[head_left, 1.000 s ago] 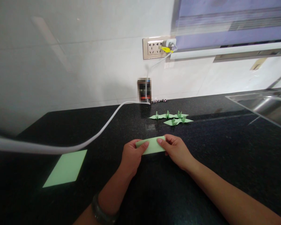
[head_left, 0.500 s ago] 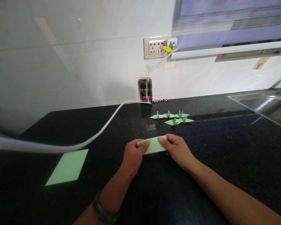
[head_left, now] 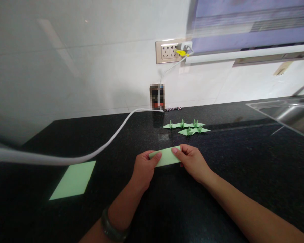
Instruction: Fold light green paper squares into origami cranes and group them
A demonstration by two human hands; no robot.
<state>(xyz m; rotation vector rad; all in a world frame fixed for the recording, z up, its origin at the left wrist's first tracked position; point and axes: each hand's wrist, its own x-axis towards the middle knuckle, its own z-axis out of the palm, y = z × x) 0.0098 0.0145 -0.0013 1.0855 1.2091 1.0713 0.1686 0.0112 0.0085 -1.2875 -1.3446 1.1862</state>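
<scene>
Between my two hands is a light green sheet of origami paper [head_left: 167, 157], folded into a narrow rectangle. My left hand [head_left: 143, 168] pinches its left end, thumb on top and fingers underneath. At the other end, my right hand [head_left: 194, 162] grips it the same way, its thumb lying on the upper face. The fingers beneath the paper are mostly hidden. Just beyond the hands, several folded green paper cranes [head_left: 188, 131] stand close together on the black counter. A flat green paper sheet [head_left: 73, 181] lies to the left.
A white cable [head_left: 111, 141] arcs across the left of the black counter [head_left: 233, 168] to a blurred-out device [head_left: 157, 97] against the wall. Beside that lies a dark beaded strand [head_left: 174, 109]. A steel sink [head_left: 294, 114] is at the right, and a wall socket [head_left: 167, 51] sits above.
</scene>
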